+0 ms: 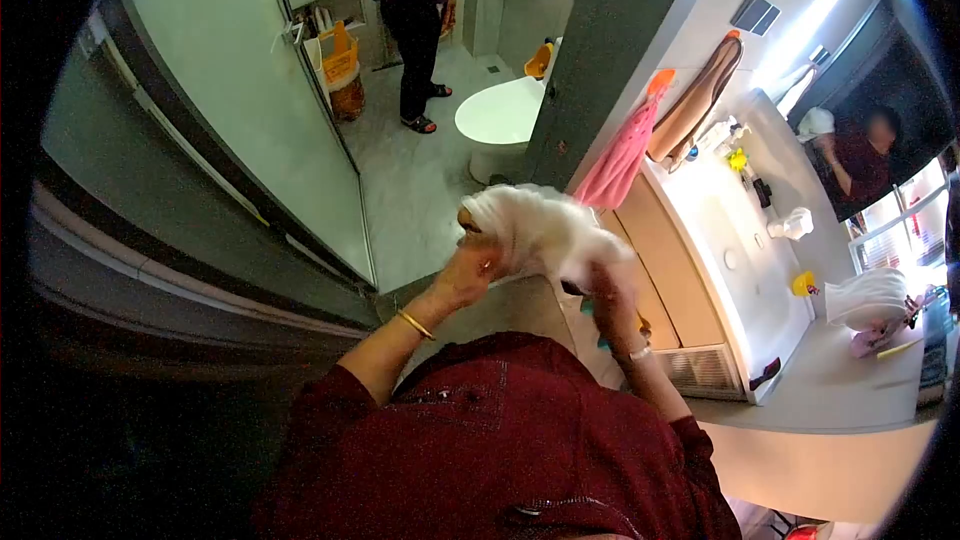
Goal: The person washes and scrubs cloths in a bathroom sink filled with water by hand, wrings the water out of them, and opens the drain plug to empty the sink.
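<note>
A bunched white cloth (545, 225) hangs in front of my body, stretched between my two hands and smeared by motion at its right end. My left hand (470, 275), with a gold bangle on the wrist, has its fingers closed on the cloth's left side. A small brownish patch shows at that edge; I cannot tell what it is. My right hand (612, 292) grips the opposite end, its fingers blurred and partly covered by the fabric. Behind my right hand, small teal and orange parts of something peek out.
Ahead, another person (415, 20) stands in the bathroom near a toilet (503, 115) and a yellow basket (340, 58). A glass door (230, 70) is at left. On the right are a sink (735, 260), a mirror (870, 90) and a hanging pink towel (628, 148).
</note>
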`<action>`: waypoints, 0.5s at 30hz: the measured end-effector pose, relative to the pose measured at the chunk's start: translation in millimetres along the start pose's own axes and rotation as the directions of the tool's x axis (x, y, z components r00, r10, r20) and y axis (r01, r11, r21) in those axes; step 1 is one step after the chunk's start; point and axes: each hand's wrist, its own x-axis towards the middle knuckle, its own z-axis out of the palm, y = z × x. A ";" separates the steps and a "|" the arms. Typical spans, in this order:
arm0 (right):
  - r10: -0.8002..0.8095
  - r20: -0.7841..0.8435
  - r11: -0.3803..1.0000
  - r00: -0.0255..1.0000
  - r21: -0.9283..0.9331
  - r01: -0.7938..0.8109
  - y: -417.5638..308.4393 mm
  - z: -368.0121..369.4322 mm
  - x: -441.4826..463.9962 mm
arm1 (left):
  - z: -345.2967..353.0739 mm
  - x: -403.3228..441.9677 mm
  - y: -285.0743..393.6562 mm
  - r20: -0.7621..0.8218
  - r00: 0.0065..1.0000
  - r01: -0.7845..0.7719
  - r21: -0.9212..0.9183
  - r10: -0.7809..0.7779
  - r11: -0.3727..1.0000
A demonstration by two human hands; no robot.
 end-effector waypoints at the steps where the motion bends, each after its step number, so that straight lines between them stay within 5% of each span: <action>1: 0.121 0.317 0.989 0.941 0.048 -0.143 13.8 -6.8 -6.2 | -9.0 -6.1 -6.9 0.606 0.693 0.399 0.130 -0.391 0.908; 3: 0.202 0.818 0.919 0.539 0.031 -0.392 27.6 5.4 12.7 | 1.6 -53.0 -78.3 0.110 0.863 0.500 -0.060 -0.492 0.864; 4: 0.346 0.813 0.687 0.469 0.121 -0.717 20.6 5.3 16.4 | -16.9 -52.7 -98.6 0.173 0.726 0.685 -0.091 -0.666 0.723; 5: 0.460 0.829 0.327 0.318 0.174 -0.929 6.0 -10.2 15.7 | -24.6 -50.3 -100.1 0.135 0.718 0.695 -0.087 -0.683 0.713; 7: 0.443 0.868 0.234 0.224 0.129 -0.964 -37.5 -13.5 22.6 | -56.0 -22.6 -92.9 0.056 0.705 0.709 -0.077 -0.707 0.701; 8: 0.329 0.910 0.183 0.253 0.202 -0.962 -41.0 2.0 12.1 | -75.8 4.7 -81.0 0.145 0.664 0.747 -0.082 -0.734 0.660; 10: 0.226 0.947 0.405 0.230 0.123 -0.906 -55.3 22.8 7.4 | -84.7 45.6 -94.6 0.081 0.803 0.584 0.091 -0.590 0.807; 12: 0.306 0.945 0.468 0.116 -0.043 -0.883 -94.6 28.2 15.2 | -119.3 102.0 -77.6 -0.008 0.911 0.409 0.132 -0.412 0.903; 13: 0.320 0.941 0.485 0.111 -0.062 -0.872 -104.5 28.3 20.7 | -143.3 138.8 -61.4 -0.015 0.893 0.445 0.175 -0.449 0.878; 14: 0.336 0.936 0.501 0.106 -0.082 -0.862 -114.2 26.2 25.1 | -161.4 167.8 -67.8 -0.107 0.970 0.230 0.133 -0.217 0.964; 15: 0.352 0.930 0.515 0.103 -0.100 -0.852 -120.7 26.7 27.4 | -195.6 202.9 -44.9 -0.071 0.966 0.258 0.210 -0.249 0.943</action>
